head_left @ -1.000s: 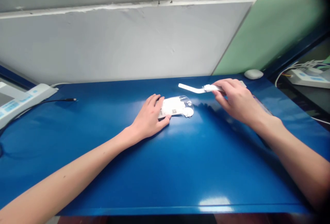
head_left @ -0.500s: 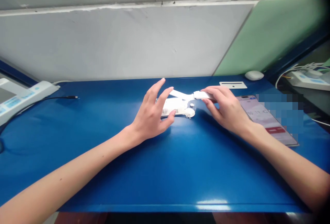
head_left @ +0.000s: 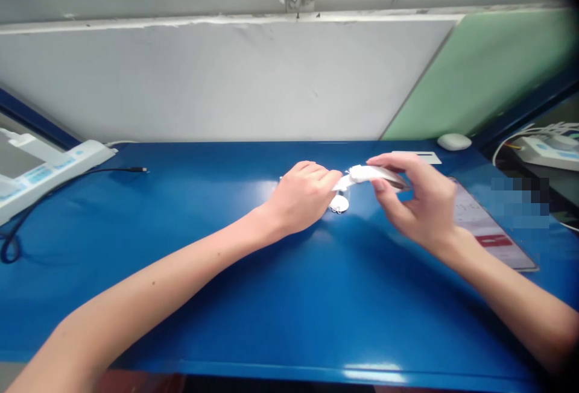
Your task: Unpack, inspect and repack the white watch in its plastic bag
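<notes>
Both hands meet over the middle of the blue surface. Left hand pinches one end of a bent white strip; right hand has fingers and thumb closed on the other end. Small white round piece lies on the surface just under the strip, by the left fingertips; phone lies flat just right of the right hand, black cable well apart at far left

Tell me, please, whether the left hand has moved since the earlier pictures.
Yes. The left hand has moved right, away from the black cable plug, and now pinches the white strip that the right hand holds.
</notes>
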The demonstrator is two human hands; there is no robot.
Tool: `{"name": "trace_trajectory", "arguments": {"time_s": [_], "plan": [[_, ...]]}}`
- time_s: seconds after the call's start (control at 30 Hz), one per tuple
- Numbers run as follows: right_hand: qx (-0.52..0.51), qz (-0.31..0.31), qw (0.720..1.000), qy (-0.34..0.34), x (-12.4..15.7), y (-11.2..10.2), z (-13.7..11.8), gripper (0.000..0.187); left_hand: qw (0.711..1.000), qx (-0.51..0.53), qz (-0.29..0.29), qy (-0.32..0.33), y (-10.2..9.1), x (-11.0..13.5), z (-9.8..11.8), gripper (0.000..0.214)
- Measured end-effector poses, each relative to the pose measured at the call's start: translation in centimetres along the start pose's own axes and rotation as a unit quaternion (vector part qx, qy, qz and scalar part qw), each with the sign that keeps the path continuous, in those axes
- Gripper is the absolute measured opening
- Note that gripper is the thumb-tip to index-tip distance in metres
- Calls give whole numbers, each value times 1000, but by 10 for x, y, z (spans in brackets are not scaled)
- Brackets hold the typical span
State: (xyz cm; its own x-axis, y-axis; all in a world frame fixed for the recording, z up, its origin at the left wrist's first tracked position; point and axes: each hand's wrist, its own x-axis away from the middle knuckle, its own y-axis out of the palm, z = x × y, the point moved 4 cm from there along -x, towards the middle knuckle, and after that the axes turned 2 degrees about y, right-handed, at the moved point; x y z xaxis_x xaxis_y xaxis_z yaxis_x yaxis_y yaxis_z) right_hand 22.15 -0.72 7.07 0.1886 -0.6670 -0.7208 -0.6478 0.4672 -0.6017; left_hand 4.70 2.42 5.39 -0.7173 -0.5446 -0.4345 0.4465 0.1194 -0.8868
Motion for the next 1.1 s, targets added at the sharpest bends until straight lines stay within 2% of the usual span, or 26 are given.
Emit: {"name": "trace_trajectory", "arguments": {"time_s": [0.1,0.2,0.27,0.3,0.37,0.4,0.47,0.53,0.67,0.73,0.83,0.97,1.1], "plan": [[-38,30,998,28,-21,-3,-3,11,992,121,25,-27,0,2,-6,30],[-142,52,987,60,-51,0,-6,20,952,295,34,-76,0,5,-8,31],[-216,47,971,95,-69,9,-5,29,906,404,33,-121,0,6,-7,33],[-274,-7,954,120,-77,19,-4,35,879,456,27,-140,0,6,-6,35],[-422,-99,883,181,-86,41,-3,43,801,576,11,-162,1,5,-2,40],[-465,-121,851,211,-87,49,-2,44,762,625,-7,-172,3,4,0,40],[-505,-123,809,275,-85,63,2,38,693,697,-32,-184,5,4,3,42],[-525,-148,782,299,-79,72,3,34,645,737,-50,-194,8,4,3,41],[-560,-257,735,282,-66,79,-2,38,561,791,-89,-226,15,4,4,36],[-566,-280,717,295,-62,81,-2,38,527,806,-106,-249,17,3,4,35],[-602,-264,669,346,-60,86,1,31,499,814,-109,-278,20,2,2,39],[-665,-234,583,405,-57,98,6,28,493,810,-49,-314,26,1,-9,44],[-693,-218,543,421,-53,104,8,27,497,809,-23,-313,31,2,-15,36]]}}
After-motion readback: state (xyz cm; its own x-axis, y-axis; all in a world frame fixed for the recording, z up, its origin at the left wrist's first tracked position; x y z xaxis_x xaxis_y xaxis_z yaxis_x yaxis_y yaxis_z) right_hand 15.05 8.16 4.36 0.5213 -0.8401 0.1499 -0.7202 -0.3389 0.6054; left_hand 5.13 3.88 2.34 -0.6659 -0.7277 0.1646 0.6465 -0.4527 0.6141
